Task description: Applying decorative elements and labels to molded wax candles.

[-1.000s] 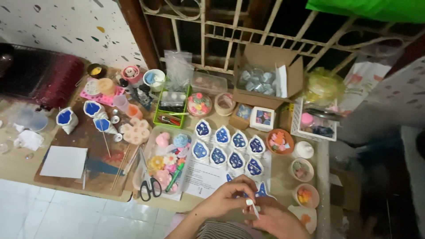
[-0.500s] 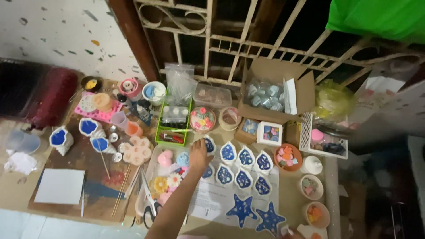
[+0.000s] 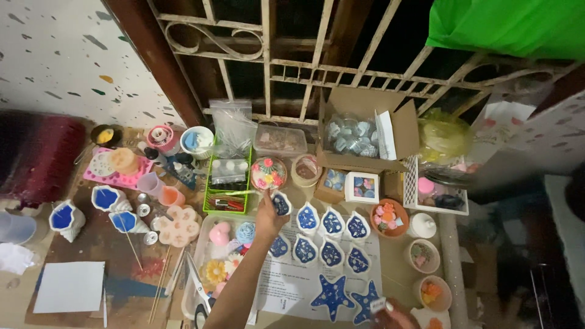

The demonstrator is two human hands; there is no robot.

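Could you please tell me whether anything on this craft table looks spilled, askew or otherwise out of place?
Blue paint stains are smeared over the brown board at left, beside the white sheet. A wooden stick stands in one blue-filled shell mould. Otherwise the shell moulds near the left hand sit in fairly tidy rows.

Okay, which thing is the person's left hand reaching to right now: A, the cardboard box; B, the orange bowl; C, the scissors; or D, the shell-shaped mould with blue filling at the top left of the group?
D: the left hand has its fingers at the shell-shaped mould at the top left end of the blue-filled rows on the paper sheet.
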